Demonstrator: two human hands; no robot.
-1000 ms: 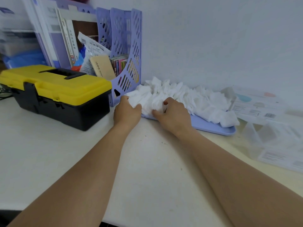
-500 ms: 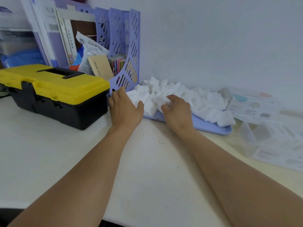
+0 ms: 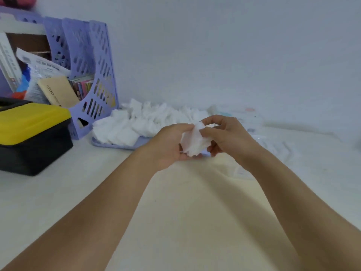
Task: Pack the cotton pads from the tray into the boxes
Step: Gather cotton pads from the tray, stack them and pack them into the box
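Two hands, left hand (image 3: 169,145) and right hand (image 3: 224,133), pinch cotton pads (image 3: 193,141) stacked roughly upright.

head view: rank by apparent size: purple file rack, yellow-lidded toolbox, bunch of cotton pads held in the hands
1. purple file rack and yellow-lidded toolbox: look about alike and both are cut off at the frame edge, so unranked.
2. bunch of cotton pads, gripped by left hand and right hand: clearly smallest.

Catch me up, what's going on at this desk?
A person is packing cotton pads. Both hands, left hand and right hand, grip a small bunch of pads held above the desk, in front of the tray. Most pads remain in the pile on the tray. Clear boxes lie blurred at right; none visibly filled yet.
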